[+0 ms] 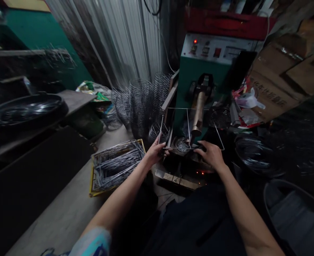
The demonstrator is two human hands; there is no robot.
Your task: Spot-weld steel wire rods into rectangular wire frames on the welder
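Observation:
My left hand [154, 152] and my right hand [211, 153] both grip the near edge of a thin wire frame [188, 121], a bent rectangle of rods standing up before me. The frame rests under the brass-coloured electrode [198, 115] of a green welding machine [203, 67]. A small round wire ring [182, 144] lies on the machine's bed between my hands. A few orange sparks [201, 173] glow just below my right hand.
A yellow crate [116, 164] of bent wire pieces sits on the floor at the left. Stacks of wire coils [140, 103] stand behind it. Cardboard boxes [282, 74] lean at the right, wire bundles [255, 156] lie beside the machine, and a dark bench [26, 113] runs along the left.

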